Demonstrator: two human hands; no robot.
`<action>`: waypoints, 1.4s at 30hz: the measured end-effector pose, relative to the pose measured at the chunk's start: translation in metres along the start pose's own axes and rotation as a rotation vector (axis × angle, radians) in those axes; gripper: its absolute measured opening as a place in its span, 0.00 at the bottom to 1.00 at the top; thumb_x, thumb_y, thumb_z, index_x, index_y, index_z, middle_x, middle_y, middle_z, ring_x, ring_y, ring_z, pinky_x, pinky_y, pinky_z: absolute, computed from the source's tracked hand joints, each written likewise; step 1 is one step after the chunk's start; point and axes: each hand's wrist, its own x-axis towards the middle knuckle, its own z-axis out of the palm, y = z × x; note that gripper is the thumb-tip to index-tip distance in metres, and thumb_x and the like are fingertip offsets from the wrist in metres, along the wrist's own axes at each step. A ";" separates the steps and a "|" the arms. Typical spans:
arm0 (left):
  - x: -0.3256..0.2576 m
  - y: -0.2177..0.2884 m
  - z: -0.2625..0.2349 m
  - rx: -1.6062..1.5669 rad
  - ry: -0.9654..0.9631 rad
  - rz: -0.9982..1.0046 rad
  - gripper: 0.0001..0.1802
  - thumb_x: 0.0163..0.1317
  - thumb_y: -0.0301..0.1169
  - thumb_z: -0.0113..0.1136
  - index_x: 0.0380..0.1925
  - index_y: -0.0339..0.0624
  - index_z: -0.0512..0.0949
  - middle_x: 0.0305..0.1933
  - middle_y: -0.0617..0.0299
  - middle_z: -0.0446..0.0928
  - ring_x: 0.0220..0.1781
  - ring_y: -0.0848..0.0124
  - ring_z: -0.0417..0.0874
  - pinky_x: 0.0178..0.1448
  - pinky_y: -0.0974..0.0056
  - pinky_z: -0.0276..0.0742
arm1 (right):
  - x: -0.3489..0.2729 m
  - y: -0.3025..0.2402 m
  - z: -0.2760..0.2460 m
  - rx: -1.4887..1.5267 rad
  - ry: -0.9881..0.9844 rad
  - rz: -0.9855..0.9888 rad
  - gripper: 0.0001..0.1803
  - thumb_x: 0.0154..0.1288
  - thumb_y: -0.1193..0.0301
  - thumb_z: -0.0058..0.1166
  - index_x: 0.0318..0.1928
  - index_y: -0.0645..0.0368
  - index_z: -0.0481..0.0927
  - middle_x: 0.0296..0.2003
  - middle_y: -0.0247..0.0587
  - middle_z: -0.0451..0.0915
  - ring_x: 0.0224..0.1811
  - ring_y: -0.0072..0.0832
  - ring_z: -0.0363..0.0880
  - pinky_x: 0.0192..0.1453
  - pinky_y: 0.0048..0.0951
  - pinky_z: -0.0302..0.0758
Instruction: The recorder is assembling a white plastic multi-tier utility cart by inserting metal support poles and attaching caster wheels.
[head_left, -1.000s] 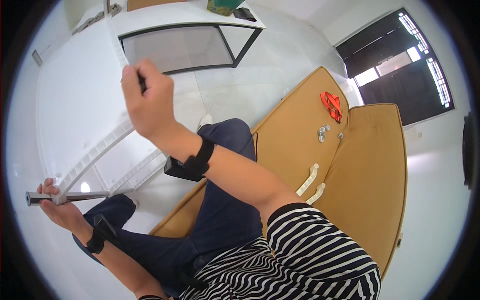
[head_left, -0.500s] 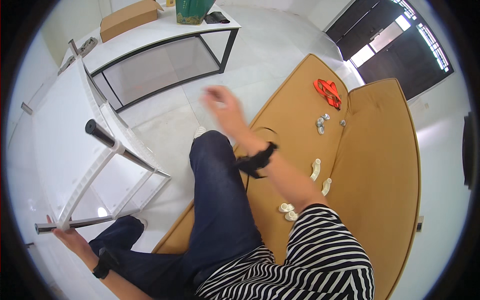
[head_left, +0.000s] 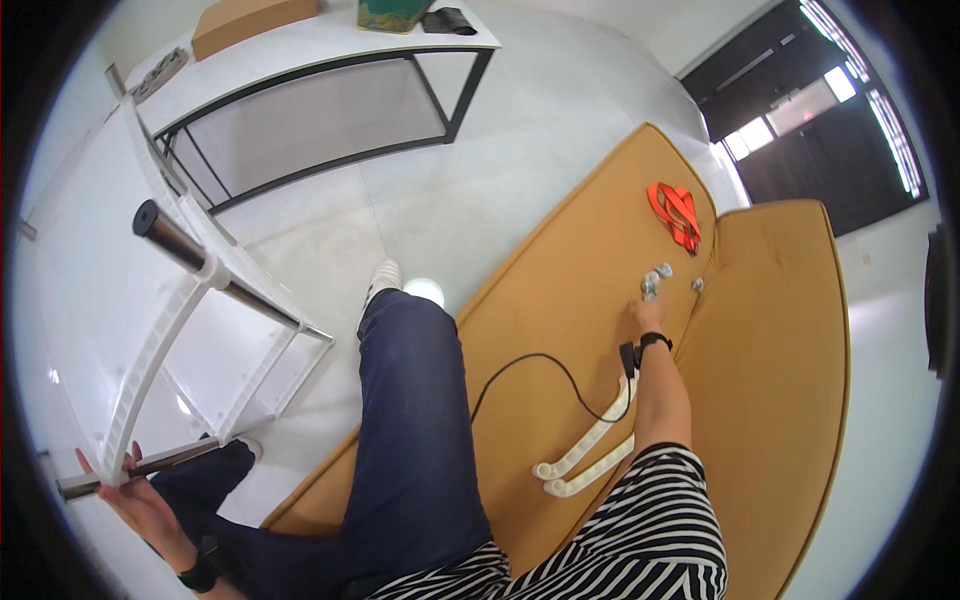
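My left hand (head_left: 142, 508) is wrapped round a lower corner of a white plastic rack (head_left: 150, 365) with metal tube legs, where tube and plastic frame meet. The rack lies tilted on my left, and a dark-capped tube (head_left: 170, 238) points up from it. Over on the sofa, my right hand (head_left: 649, 316) reaches forward, its fingers closed at the nearest of several small silver-grey fittings (head_left: 651, 284). Part of those fingers is hidden from above. Two long white curved plastic strips (head_left: 590, 450) lie beside my right forearm, partly under it.
A tan sofa (head_left: 560, 300) runs along my right, with an orange strap (head_left: 676, 215) near its far end. A black cable (head_left: 535, 357) loops across the seat to my right wrist. Beyond the rack stands a white table (head_left: 300, 62) holding a cardboard box (head_left: 250, 22).
My right hand has swung from above my knee over to the small fittings on the sofa, uncovering the white strips. The left hand stays on the rack's corner. The view has shifted slightly.
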 end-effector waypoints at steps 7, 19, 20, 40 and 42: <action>0.001 0.013 0.012 0.038 -0.093 -0.048 0.45 0.63 0.62 0.38 0.67 0.38 0.50 0.42 0.56 0.68 0.46 0.68 0.70 0.70 0.52 0.57 | 0.027 0.048 0.016 0.201 0.133 -0.276 0.29 0.43 0.70 0.66 0.49 0.62 0.71 0.37 0.45 0.78 0.37 0.42 0.76 0.46 0.36 0.73; -0.006 0.020 -0.028 0.283 -0.132 0.115 0.43 0.64 0.59 0.41 0.68 0.37 0.49 0.70 0.52 0.53 0.70 0.61 0.57 0.68 0.54 0.60 | -0.056 -0.022 -0.030 1.014 -0.282 0.257 0.07 0.59 0.68 0.49 0.36 0.55 0.71 0.20 0.35 0.70 0.20 0.24 0.71 0.20 0.25 0.68; -0.007 0.026 -0.043 0.384 -0.117 0.131 0.42 0.65 0.57 0.42 0.68 0.37 0.50 0.69 0.52 0.55 0.70 0.62 0.57 0.67 0.55 0.61 | -0.074 -0.052 -0.041 1.023 -0.306 0.241 0.07 0.59 0.68 0.49 0.36 0.55 0.71 0.20 0.35 0.70 0.20 0.24 0.71 0.20 0.25 0.68; 0.036 0.166 0.002 0.430 -0.270 0.485 0.22 0.54 0.24 0.64 0.50 0.37 0.72 0.44 0.59 0.75 0.49 0.71 0.75 0.53 0.65 0.70 | -0.574 -0.490 -0.300 1.046 -1.048 -1.502 0.17 0.60 0.59 0.57 0.37 0.63 0.78 0.24 0.35 0.76 0.25 0.20 0.71 0.31 0.22 0.70; 0.039 0.161 -0.003 0.368 -0.267 0.429 0.26 0.51 0.25 0.66 0.53 0.38 0.71 0.46 0.58 0.76 0.51 0.69 0.75 0.54 0.63 0.70 | -0.593 -0.496 -0.296 1.028 -1.019 -1.585 0.19 0.60 0.58 0.57 0.37 0.64 0.78 0.23 0.38 0.76 0.26 0.21 0.73 0.32 0.23 0.71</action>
